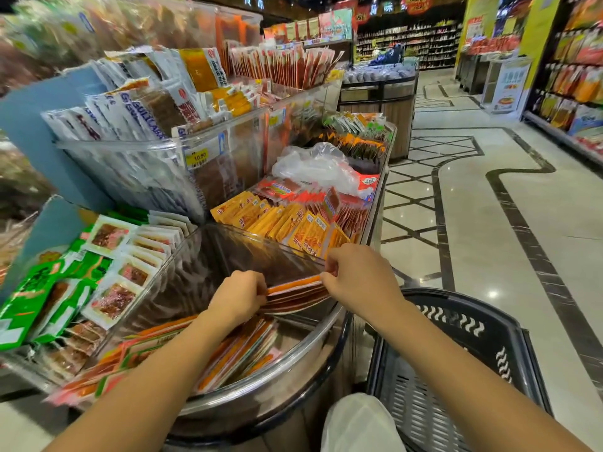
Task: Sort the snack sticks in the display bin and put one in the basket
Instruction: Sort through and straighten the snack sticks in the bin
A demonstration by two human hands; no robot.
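The sorting looks to be in mid-course, and the basket step is not begun as far as can be seen. Both hands are curled around the ends of one bundle of snack sticks (295, 291): the left hand (238, 296) grips its near-left end, the right hand (359, 275) pinches the opposite end, and the flat orange-and-red packets are squared up edge-on between them, just above the floor of the clear display bin (195, 265). Below the left hand and under its forearm, loose sticks (241, 350) lie fanned and overlapping at the bottom of the same bin, so a fair share of them remains to be gathered and aligned. Beyond the right hand, yellow packets (293, 223) stand in the next compartment; out past the left hand are green packs (49, 295). The black shopping basket (463, 322) sits below and outside the right forearm, near the bin, and the part of its inside that shows holds no stick. What is left, by my reading: set this bundle down tidy, straighten the loose ones, then carry a single stick across to the basket.
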